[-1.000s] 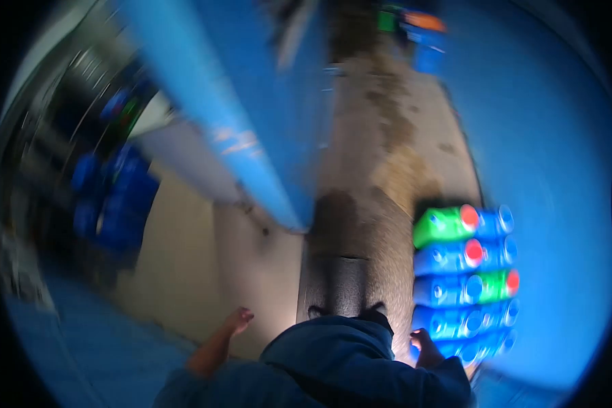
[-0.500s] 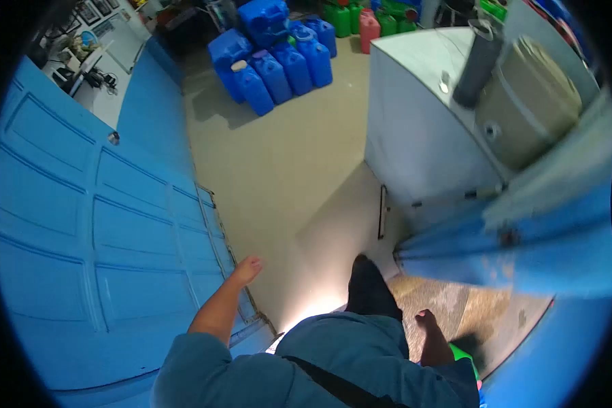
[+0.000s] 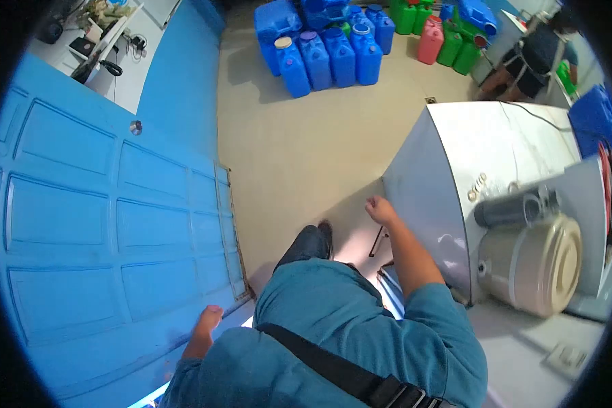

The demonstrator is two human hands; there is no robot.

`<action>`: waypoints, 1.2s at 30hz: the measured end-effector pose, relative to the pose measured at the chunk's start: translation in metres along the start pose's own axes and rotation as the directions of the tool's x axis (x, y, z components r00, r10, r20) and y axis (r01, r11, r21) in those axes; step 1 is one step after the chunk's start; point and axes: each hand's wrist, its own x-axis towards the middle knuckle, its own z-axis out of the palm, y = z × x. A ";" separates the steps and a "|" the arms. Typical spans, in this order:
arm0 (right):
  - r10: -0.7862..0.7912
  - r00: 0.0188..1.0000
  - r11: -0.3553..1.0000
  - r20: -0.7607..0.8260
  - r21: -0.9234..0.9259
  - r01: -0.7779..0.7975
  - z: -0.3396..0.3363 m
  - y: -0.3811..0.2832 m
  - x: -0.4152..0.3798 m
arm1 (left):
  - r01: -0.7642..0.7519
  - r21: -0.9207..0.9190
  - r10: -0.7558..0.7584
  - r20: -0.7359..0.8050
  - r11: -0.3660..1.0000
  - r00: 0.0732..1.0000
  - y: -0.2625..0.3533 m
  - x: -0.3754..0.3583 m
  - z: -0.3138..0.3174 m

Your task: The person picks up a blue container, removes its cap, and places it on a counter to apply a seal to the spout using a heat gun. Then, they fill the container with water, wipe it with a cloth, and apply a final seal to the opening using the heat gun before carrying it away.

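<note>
My right hand (image 3: 381, 210) is swung forward over the floor, its fingers curled in a loose fist and no object showing in it. Just to its right stands the side of a white-topped counter (image 3: 425, 194). Lower down and to the left, beside the blue panelled door (image 3: 115, 248), hangs my left hand (image 3: 210, 319). Its fingers are curled too, with nothing seen in them. Neither hand appears to touch the door or the counter.
Several blue jerrycans (image 3: 336, 58) stand on the floor ahead; green jerrycans (image 3: 469, 58) and a red jerrycan (image 3: 430, 41) are beyond. A person (image 3: 534, 51) bends at the far right. A beige drum (image 3: 534, 265) and a grey cylinder (image 3: 506, 209) occupy the right side.
I have stepped forward past the doorway. My right arm has swung ahead and my left arm back. The counter's top and the bending person have come into fuller view.
</note>
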 end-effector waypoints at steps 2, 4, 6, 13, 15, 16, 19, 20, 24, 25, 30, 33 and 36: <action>0.011 0.998 1.000 0.064 0.024 -0.013 -0.008 -0.009 0.040 | 0.070 0.035 -0.075 0.168 0.997 0.983 0.009 -0.001 0.008; 0.039 0.974 0.982 0.221 -0.191 0.004 -0.023 -0.016 0.083 | 0.071 0.117 -0.097 0.225 0.991 0.969 0.026 0.022 0.022; 0.013 0.978 0.976 0.207 -0.217 0.033 -0.035 -0.014 0.125 | 0.050 0.192 -0.102 0.270 0.980 0.957 0.056 0.065 0.030; 0.287 0.930 0.957 0.229 -0.120 -0.265 -0.122 -0.026 0.211 | -0.443 0.538 0.271 0.370 0.717 0.889 0.285 0.367 -0.048; 0.294 0.941 0.943 0.168 -0.214 -0.256 -0.165 -0.055 0.229 | -0.286 0.077 0.296 -0.229 0.955 0.927 0.419 0.436 -0.065; 0.283 0.953 0.924 0.110 -0.298 -0.240 -0.179 -0.069 0.239 | -0.235 0.029 0.237 -0.122 0.972 0.964 0.538 0.424 -0.102; 0.340 0.939 0.940 0.043 0.003 -0.341 -0.203 -0.068 0.286 | -0.708 -0.025 0.680 -0.253 0.706 0.688 0.717 0.417 -0.148; 0.371 0.929 0.921 0.005 0.126 -0.369 -0.213 -0.075 0.299 | -0.772 -0.133 0.736 -0.238 0.622 0.634 0.756 0.412 -0.156; 0.455 0.891 0.891 0.005 0.002 -0.455 -0.234 -0.056 0.352 | -0.684 -0.279 0.705 -0.033 0.675 0.709 0.827 0.417 -0.170; 0.458 0.889 0.889 0.013 -0.003 -0.458 -0.239 -0.054 0.362 | -0.657 -0.307 0.690 -0.001 0.689 0.724 0.819 0.432 -0.162; 0.436 0.894 0.847 0.108 -0.384 -0.367 -0.262 -0.033 0.443 | -0.357 -0.326 0.398 0.067 0.875 0.915 0.726 0.505 -0.118; 0.412 0.896 0.835 0.166 -0.462 -0.298 -0.290 -0.034 0.530 | -0.174 -0.472 0.271 0.146 0.864 0.951 0.631 0.536 -0.108; 0.265 0.936 0.848 0.232 -0.518 -0.111 -0.299 -0.015 0.656 | -0.536 0.550 0.632 0.018 0.641 0.774 0.558 0.493 -0.111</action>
